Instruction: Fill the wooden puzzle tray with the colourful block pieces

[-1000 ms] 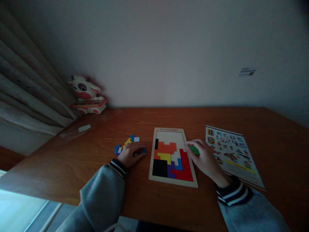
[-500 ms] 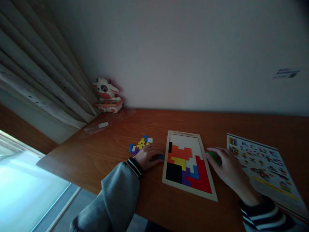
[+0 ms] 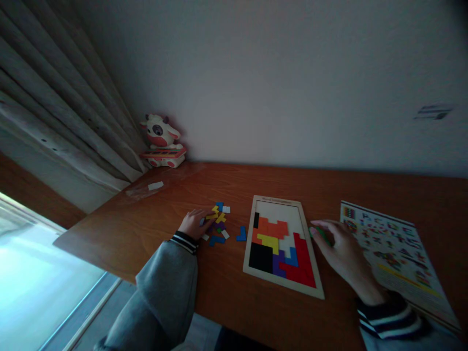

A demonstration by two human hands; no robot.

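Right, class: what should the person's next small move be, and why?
Probably bring the green piece over the puzzle tray: the right hand holds it beside the tray's right edge, and the tray's far end is bare.

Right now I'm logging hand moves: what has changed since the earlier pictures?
The left hand has moved left to the loose pieces, leaving the blue piece uncovered beside the board. The right hand still holds the green piece by the board's right edge; the pieces in the board stayed put.
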